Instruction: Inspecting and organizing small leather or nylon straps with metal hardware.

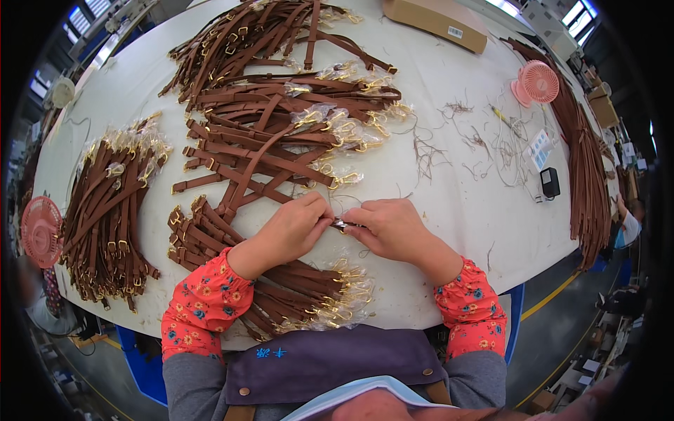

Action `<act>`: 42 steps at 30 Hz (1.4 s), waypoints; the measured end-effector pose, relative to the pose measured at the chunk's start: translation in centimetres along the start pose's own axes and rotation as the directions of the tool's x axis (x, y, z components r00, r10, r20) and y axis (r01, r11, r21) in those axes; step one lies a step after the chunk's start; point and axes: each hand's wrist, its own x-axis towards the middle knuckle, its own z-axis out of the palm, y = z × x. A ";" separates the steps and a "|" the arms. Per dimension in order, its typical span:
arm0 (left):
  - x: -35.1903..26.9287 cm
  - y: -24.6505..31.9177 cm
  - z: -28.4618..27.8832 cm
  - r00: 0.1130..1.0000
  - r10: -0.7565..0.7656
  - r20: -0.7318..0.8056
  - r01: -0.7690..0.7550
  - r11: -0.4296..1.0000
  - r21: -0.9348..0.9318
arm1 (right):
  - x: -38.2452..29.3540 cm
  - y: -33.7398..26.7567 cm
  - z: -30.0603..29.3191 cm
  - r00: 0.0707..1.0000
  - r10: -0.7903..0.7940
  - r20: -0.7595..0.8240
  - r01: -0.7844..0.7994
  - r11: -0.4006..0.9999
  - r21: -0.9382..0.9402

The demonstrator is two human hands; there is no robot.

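Observation:
My left hand and my right hand meet over the white table, fingertips pinched on either side of a small shiny metal piece. What exactly it is cannot be told; the fingers cover part of it. A brown strap end seems to run under the left fingers. Beneath and beside my left forearm lies a bundle of brown leather straps with gold buckles at one end and plastic-wrapped gold snap hooks at the other. Beyond the hands spreads a crisscrossed pile of similar straps.
Another strap bundle lies at left, near a pink fan. At right are loose threads, a second pink fan, a black power adapter and long brown strips. A cardboard box stands at the back.

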 end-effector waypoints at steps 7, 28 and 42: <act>0.0 -0.4 0.4 0.999 0.030 -0.031 -0.029 0.999 0.042 | 0.1 -0.3 0.2 0.999 0.039 0.007 -0.039 0.999 0.001; 0.7 1.0 -1.0 0.897 -0.441 0.007 0.423 0.855 -0.300 | -0.2 0.2 0.2 0.990 0.135 -0.033 -0.132 0.987 0.086; 0.1 -0.1 -2.0 0.999 0.034 0.006 -0.034 0.967 0.251 | -0.3 0.1 -0.3 0.971 0.149 0.185 -0.158 0.987 0.036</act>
